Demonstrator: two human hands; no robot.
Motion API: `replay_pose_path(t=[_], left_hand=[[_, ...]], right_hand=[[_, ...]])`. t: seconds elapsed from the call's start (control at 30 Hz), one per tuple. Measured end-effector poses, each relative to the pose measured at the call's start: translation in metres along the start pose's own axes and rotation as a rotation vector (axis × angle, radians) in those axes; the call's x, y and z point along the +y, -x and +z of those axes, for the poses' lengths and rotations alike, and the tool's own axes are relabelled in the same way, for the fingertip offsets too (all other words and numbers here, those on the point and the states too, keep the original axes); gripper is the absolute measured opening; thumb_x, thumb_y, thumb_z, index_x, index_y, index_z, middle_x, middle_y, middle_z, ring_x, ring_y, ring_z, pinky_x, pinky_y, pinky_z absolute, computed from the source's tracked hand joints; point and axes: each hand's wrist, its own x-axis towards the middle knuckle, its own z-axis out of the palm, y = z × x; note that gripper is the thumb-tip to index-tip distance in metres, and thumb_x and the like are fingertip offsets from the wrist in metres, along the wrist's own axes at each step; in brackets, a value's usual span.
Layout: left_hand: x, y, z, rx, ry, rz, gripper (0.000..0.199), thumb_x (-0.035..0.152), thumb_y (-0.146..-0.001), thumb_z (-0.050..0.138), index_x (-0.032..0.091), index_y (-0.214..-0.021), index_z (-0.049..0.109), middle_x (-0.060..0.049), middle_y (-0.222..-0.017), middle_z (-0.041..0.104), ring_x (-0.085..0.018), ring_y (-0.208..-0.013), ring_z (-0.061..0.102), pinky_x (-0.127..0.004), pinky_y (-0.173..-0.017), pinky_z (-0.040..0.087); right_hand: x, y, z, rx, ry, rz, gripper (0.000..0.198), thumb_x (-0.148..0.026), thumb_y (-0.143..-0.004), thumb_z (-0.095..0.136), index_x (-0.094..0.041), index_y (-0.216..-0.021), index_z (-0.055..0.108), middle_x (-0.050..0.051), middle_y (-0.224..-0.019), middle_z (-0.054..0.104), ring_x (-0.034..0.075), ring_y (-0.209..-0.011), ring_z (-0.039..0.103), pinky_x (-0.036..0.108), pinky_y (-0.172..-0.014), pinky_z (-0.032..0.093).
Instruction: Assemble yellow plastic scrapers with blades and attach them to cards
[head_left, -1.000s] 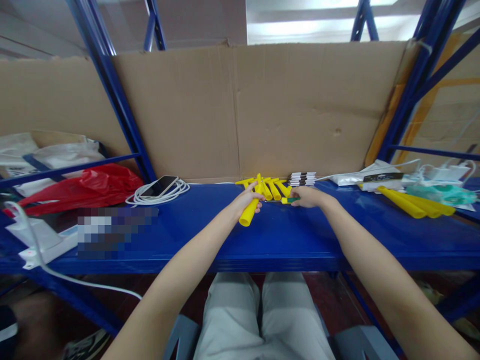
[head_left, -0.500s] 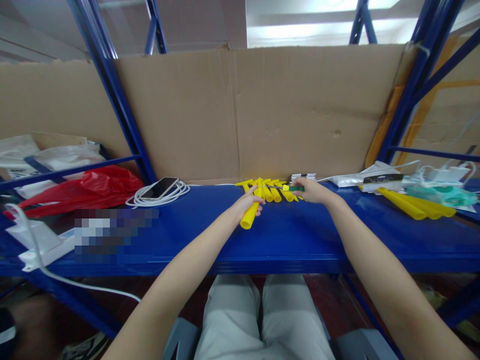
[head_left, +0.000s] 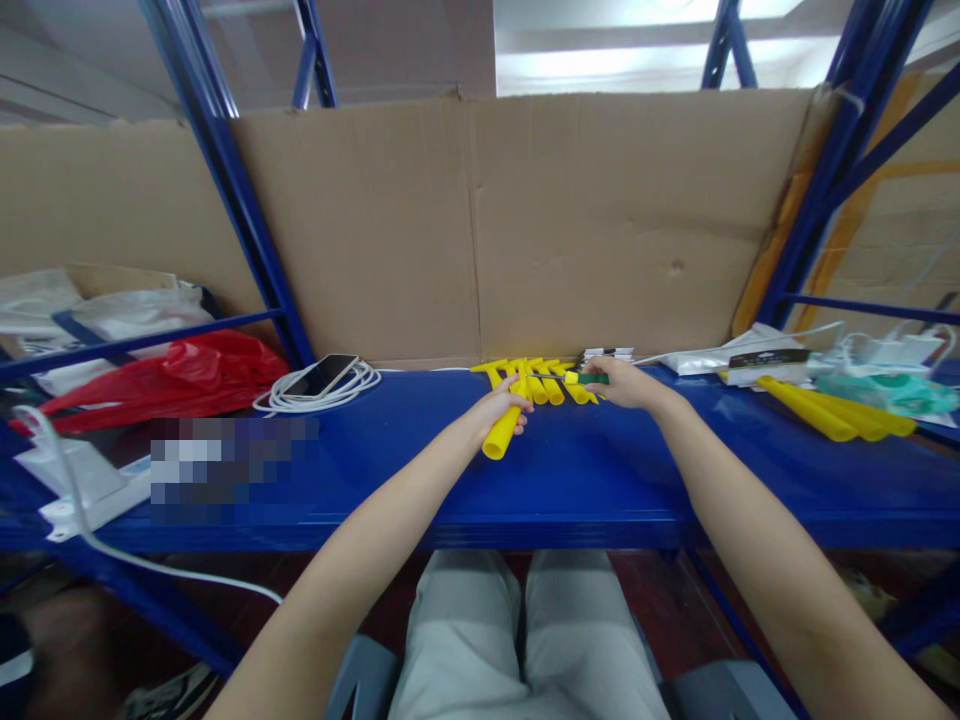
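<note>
The cardboard panel (head_left: 637, 230) rises behind the blue table (head_left: 600, 470). On that table, near the panel's foot, a row of yellow tubes (head_left: 553, 392) lies between my hands. My left hand (head_left: 501, 402) is wrapped around another yellow piece (head_left: 499, 438), tilted with its open round end toward me. My right hand (head_left: 621, 381) pinches the green handle of a thin-shafted tool (head_left: 595, 379), its shaft pointing left at my yellow piece; whether the tip touches, I can't quite tell.
</note>
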Motion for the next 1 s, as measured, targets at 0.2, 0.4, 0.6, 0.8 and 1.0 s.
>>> replay_pose_path(t=[0.2, 0.4, 0.6, 0.8, 1.0], left_hand=[[-0.002, -0.004, -0.003, -0.027, 0.018, -0.014, 0.08, 0.001, -0.073, 0.046, 0.031, -0.14, 0.014, 0.005, -0.066, 0.049, -0.005, -0.038, 0.04, -0.015, -0.038, 0.032], [-0.002, -0.004, -0.005, -0.045, 0.033, -0.009, 0.085, 0.002, -0.072, 0.05, 0.034, -0.141, 0.012, 0.005, -0.067, 0.049, -0.004, -0.038, 0.04, -0.015, -0.039, 0.033], [-0.001, -0.001, -0.003, -0.025, -0.006, 0.006, 0.079, 0.0, -0.073, 0.044, 0.03, -0.141, 0.014, 0.004, -0.066, 0.049, -0.006, -0.037, 0.042, -0.016, -0.037, 0.032], [-0.002, -0.002, -0.004, -0.036, -0.008, 0.02, 0.082, 0.005, -0.073, 0.052, 0.03, -0.141, 0.014, 0.005, -0.066, 0.05, -0.005, -0.037, 0.042, -0.016, -0.038, 0.033], [0.0, 0.0, -0.004, -0.012, -0.007, 0.019, 0.08, 0.004, -0.073, 0.051, 0.03, -0.141, 0.017, 0.004, -0.065, 0.05, -0.005, -0.038, 0.042, -0.016, -0.038, 0.033]], right_hand=[[0.0, -0.001, 0.001, -0.004, 0.014, -0.014, 0.011, -0.014, -0.074, 0.057, -0.016, -0.084, 0.057, 0.007, -0.086, 0.063, 0.017, -0.079, 0.057, 0.028, -0.075, 0.044], [0.002, -0.002, 0.004, 0.007, 0.012, -0.023, 0.013, -0.015, -0.073, 0.057, -0.017, -0.085, 0.059, 0.007, -0.086, 0.064, 0.017, -0.079, 0.058, 0.029, -0.075, 0.045], [0.008, -0.001, -0.001, 0.0, -0.056, 0.0, 0.017, -0.019, -0.074, 0.058, -0.016, -0.09, 0.063, 0.008, -0.091, 0.067, 0.019, -0.084, 0.061, 0.031, -0.078, 0.046], [0.004, 0.0, -0.009, 0.014, -0.2, 0.054, 0.018, -0.025, -0.08, 0.054, -0.016, -0.09, 0.065, 0.007, -0.091, 0.069, 0.018, -0.08, 0.063, 0.03, -0.073, 0.048], [0.005, 0.003, -0.005, 0.046, -0.264, 0.088, 0.026, -0.033, -0.073, 0.063, -0.017, -0.092, 0.058, 0.007, -0.086, 0.065, 0.017, -0.074, 0.061, 0.026, -0.063, 0.048]])
